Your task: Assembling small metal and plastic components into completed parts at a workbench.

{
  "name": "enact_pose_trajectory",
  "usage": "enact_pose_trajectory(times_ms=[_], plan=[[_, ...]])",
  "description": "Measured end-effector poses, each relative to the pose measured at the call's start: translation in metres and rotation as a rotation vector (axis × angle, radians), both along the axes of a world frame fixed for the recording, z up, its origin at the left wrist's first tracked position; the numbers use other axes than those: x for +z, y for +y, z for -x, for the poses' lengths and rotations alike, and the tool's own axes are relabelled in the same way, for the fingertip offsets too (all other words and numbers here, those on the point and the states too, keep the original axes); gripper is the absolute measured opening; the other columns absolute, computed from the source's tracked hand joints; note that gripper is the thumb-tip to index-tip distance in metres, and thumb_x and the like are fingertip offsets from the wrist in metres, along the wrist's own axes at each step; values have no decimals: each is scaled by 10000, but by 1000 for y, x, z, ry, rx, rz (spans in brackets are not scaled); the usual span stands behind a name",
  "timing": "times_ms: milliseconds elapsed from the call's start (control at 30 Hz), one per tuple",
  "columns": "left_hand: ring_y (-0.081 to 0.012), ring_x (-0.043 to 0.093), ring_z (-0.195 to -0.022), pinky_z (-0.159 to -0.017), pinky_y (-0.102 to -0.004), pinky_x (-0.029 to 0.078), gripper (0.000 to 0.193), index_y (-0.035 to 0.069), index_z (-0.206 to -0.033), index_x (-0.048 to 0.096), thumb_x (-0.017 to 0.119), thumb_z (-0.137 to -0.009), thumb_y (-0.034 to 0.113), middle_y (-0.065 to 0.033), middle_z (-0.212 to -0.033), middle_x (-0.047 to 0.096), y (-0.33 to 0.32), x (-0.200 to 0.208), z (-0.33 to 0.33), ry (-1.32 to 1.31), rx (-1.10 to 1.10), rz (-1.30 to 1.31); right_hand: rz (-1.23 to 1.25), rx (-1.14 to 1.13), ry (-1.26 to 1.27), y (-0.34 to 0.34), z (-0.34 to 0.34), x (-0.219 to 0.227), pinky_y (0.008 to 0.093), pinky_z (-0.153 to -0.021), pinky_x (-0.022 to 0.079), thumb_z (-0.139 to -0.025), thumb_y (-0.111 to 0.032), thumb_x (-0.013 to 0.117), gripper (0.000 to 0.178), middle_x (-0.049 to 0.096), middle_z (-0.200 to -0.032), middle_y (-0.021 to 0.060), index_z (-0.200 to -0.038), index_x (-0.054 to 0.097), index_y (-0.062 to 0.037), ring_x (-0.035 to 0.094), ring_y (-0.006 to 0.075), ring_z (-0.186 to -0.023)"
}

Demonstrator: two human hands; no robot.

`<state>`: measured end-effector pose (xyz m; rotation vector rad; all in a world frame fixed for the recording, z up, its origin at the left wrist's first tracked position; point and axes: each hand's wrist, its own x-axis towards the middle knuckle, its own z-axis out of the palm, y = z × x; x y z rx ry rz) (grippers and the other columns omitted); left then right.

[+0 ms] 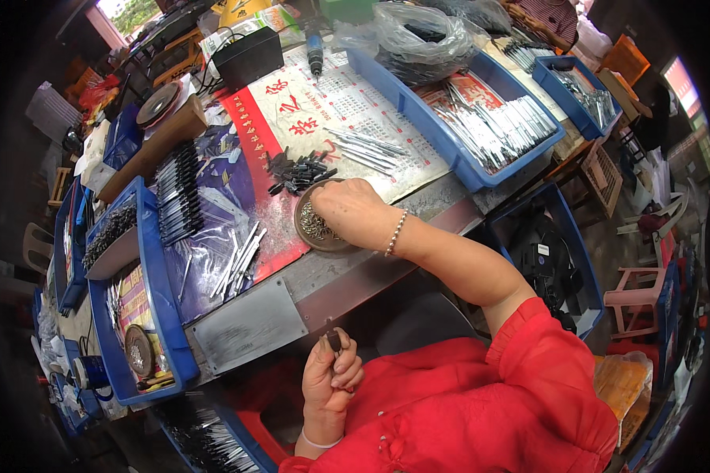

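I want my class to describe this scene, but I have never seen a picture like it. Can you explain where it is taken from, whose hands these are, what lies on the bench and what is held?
There is one picture, from a wide fisheye camera worn on a person's head and looking down, so straight edges bend near the rim. No machine is at work: both hands belong to the wearer, who has red sleeves. The right hand reaches forward into a small round dish of tiny metal bits on the workbench. The left hand, low near the body, pinches a small dark part. On the bench lie a pile of similar dark parts, loose metal strips, a grey metal plate and blue trays of metal pieces.
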<state>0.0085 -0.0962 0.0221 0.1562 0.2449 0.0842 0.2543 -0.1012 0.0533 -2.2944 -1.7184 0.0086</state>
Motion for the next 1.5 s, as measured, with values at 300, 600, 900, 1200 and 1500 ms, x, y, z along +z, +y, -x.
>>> enact_pose_trajectory(times_ms=[300,600,900,1200,1500], plan=[[-36,295,-390,-384,-186,253,256,27,-908,497,470,-915,282,5,-599,391,-4,0,2,24,-3,-14,-268,51,117,-6,-15,-11,425,-632,450,-685,-60,536,78,565,-690,180,-706,517,12,568,356,-692],[-34,302,-407,-390,-177,250,273,29,-932,513,489,-903,300,11,-600,394,-5,-2,0,11,-46,-40,-243,-13,388,-14,-22,-4,382,-603,441,-705,-66,560,99,566,-696,155,-771,518,-7,568,319,-671],[-35,295,-403,-383,-179,246,258,30,-941,516,461,-919,281,1,-604,396,-5,-5,-2,-5,-45,-13,36,-22,24,5,-12,-10,413,-652,465,-727,-90,528,142,586,-787,196,-818,553,16,587,348,-767],[-37,290,-393,-380,-184,246,256,24,-925,510,468,-916,276,-3,-602,393,-2,-10,1,8,-34,23,-170,-10,36,-4,-12,-9,424,-630,452,-769,-100,532,108,587,-745,190,-797,548,3,581,354,-737],[-34,297,-396,-382,-177,247,270,20,-930,512,466,-917,286,-1,-602,402,0,-8,0,-1,-30,17,-376,-57,596,-17,-9,-5,299,-551,442,-817,-105,562,106,595,-716,92,-819,543,0,563,204,-594]])
